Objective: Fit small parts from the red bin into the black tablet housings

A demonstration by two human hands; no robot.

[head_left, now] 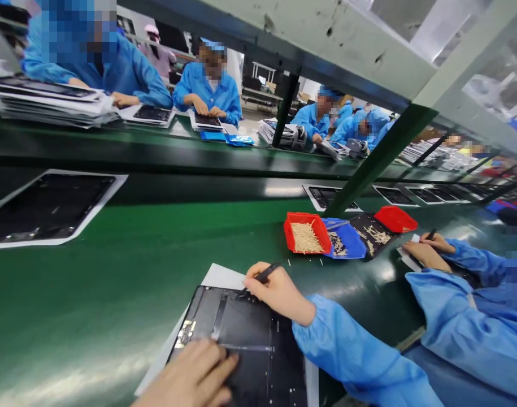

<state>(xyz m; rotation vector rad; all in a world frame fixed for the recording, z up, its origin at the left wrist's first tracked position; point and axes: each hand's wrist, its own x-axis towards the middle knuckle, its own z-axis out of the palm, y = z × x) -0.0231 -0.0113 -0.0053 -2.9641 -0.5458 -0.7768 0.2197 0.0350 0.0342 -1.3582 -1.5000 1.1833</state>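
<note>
On my remote feed, a green assembly-line belt (114, 299) runs beneath a pale steel shelf (326, 48) on dark green uprights (381, 158), with the factory floor (256, 120) beyond.

Black tablet (252, 333), blue sleeve (351, 350), green conveyor belt (114, 294).

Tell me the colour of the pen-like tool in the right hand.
The pen-like tool is black, best seen in the head view.

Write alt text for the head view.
A person's right hand holds a black tool to a dark tablet panel while the left hand presses it, on a green conveyor belt. A red tray and a blue tray hold tan strips nearby; co-workers in blue work alongside.
</note>
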